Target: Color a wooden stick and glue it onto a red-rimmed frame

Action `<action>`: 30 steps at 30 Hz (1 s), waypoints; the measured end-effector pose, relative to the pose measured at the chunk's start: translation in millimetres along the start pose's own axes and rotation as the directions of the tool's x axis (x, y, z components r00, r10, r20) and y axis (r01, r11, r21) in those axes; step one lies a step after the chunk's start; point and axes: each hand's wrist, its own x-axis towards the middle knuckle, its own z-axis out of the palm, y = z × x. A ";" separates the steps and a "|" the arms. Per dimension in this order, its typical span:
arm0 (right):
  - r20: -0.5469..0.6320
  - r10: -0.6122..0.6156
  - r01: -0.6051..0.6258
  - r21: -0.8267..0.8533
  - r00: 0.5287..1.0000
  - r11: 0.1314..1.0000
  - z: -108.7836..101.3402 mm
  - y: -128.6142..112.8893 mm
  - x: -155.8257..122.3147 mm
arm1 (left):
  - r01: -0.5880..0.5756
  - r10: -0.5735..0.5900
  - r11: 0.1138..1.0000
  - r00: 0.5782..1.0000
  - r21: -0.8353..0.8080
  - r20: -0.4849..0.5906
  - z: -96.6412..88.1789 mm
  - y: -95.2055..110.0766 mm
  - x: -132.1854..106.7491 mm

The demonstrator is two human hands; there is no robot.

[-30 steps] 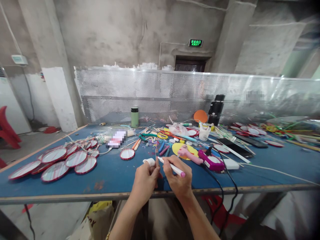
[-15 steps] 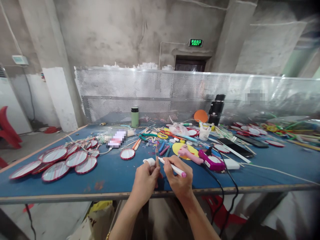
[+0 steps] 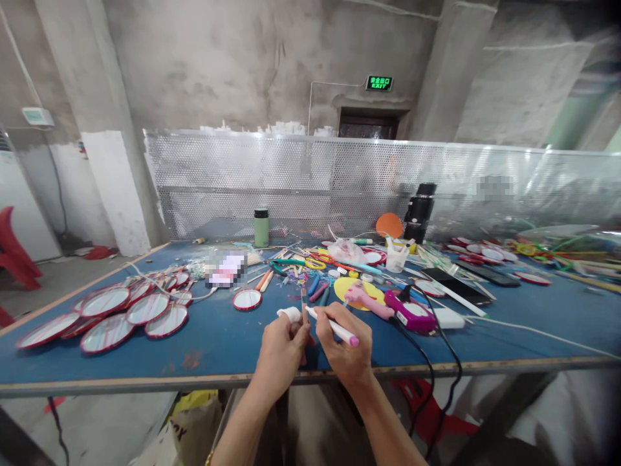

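Note:
My left hand is closed around a narrow wooden stick that stands nearly upright near the table's front edge. A white wrap covers one of its fingers. In my right hand is a white marker with a pink end, held like a pen. The marker's tip points at the side of the stick and appears to touch it. Beyond my hands lie a blue marker and a round red-rimmed disc.
Many red-rimmed discs are piled at left. A pink glue gun lies over a yellow disc at right, its black cable hanging off the edge. A phone, a green bottle and a black flask stand farther back.
Both hands keep nearly the same place and grip. The marker and my right hand have shifted very slightly to the left.

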 end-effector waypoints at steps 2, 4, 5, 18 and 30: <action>0.004 0.001 -0.001 0.007 1.000 1.000 0.1 0.0 0.0 | -0.006 0.006 1.000 1.000 0.001 -0.002 0.4 -1.3 0.2; 0.004 -0.003 0.003 0.009 1.000 1.000 0.2 0.1 0.0 | -0.007 0.007 1.000 1.000 0.003 -0.003 0.5 -2.2 0.3; -0.001 -0.002 0.002 0.009 1.000 1.000 0.3 0.1 0.0 | -0.006 0.006 1.000 1.000 0.003 -0.002 0.5 -2.4 0.3; -0.031 -0.014 0.013 -0.026 0.999 1.000 -1.0 1.5 -1.4 | 0.007 -0.007 1.000 1.000 -0.006 -0.005 0.1 0.8 0.0; -0.007 -0.009 0.009 -0.005 1.000 1.000 -1.3 -0.7 0.5 | 0.011 -0.011 1.000 1.000 -0.025 -0.002 1.0 -1.6 0.8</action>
